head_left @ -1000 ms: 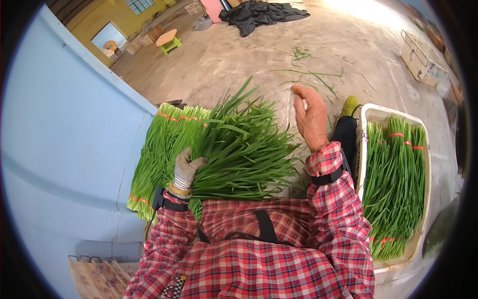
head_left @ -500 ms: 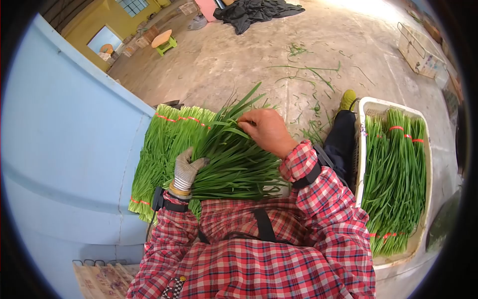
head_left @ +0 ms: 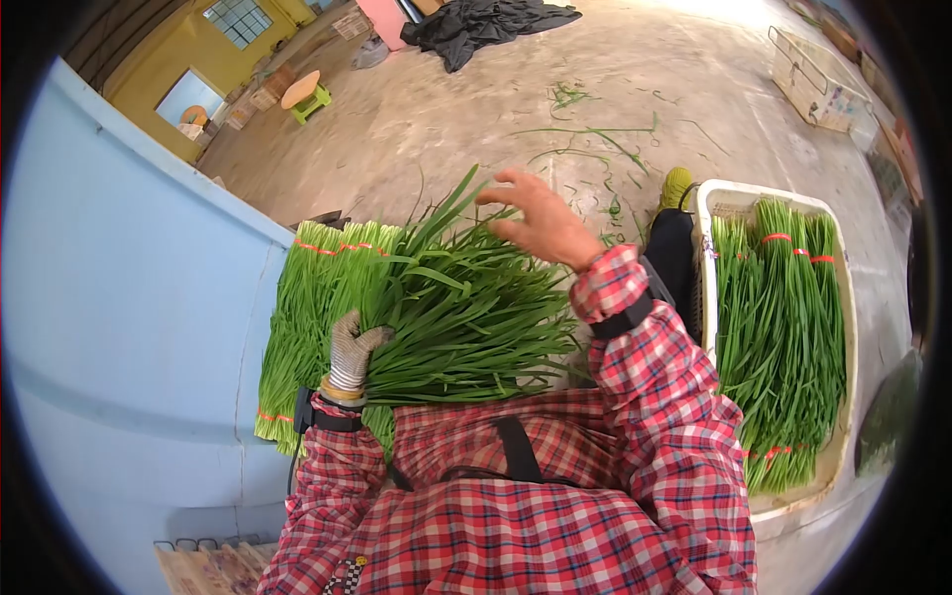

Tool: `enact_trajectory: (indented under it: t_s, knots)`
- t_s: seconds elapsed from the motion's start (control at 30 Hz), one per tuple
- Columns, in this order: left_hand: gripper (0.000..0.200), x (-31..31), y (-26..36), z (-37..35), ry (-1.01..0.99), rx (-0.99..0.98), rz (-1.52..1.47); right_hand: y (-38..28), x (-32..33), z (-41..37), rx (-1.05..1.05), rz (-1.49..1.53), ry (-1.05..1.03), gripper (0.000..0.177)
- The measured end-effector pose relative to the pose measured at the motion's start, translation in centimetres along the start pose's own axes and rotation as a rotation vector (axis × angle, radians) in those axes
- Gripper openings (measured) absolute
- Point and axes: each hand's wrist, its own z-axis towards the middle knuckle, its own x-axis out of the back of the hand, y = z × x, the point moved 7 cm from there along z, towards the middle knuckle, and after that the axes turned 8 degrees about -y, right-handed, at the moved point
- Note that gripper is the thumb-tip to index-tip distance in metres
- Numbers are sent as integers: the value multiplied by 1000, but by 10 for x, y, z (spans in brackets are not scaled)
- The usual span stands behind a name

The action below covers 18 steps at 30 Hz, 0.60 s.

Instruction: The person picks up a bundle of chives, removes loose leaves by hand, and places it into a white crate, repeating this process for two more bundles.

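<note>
My left hand (head_left: 354,352), in a striped glove, is closed around a loose bunch of Chinese chives (head_left: 476,317) lying across my lap, leaf tips to the right. Bare and with fingers apart, my right hand (head_left: 540,220) hovers just beyond the upper edge of the leaves, holding nothing visible. Beneath and left of the loose bunch lie bound chive bundles (head_left: 307,327), tied with red bands near their ends. The left palm and part of the grip are hidden by leaves.
A white crate (head_left: 705,268) with more banded chives (head_left: 778,347) stands at my right. A blue panel (head_left: 149,268) rises on the left. Leaf scraps (head_left: 625,149) litter the floor ahead, with a black sheet (head_left: 486,28), a small stool (head_left: 307,97) and another crate (head_left: 818,79) farther off.
My right hand has lifted away from the leaves it was pinching, and its fingers have spread. My left hand keeps its hold on the chives. The camera view has shifted slightly.
</note>
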Motion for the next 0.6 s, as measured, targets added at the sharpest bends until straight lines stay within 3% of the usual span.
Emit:
enact_trajectory:
  t_s: [0.07,0.23,0.3,0.47,0.53,0.6]
  knots:
    - [22,0,1,1,5,7,13,-1,-14,5,-19,-112,-18,39]
    - [21,5,-6,-1,11,7,-27,17,-22,20,52,156,125,18]
    - [20,7,-9,-1,17,10,-47,32,1,24,-11,337,245,7]
    - [17,16,-12,-6,48,36,-82,109,60,14,-296,512,497,15]
    - [18,18,-10,-7,46,36,-44,102,75,2,-333,-648,485,16]
    - [18,17,-12,-7,42,34,-7,90,74,-7,-234,-775,571,16]
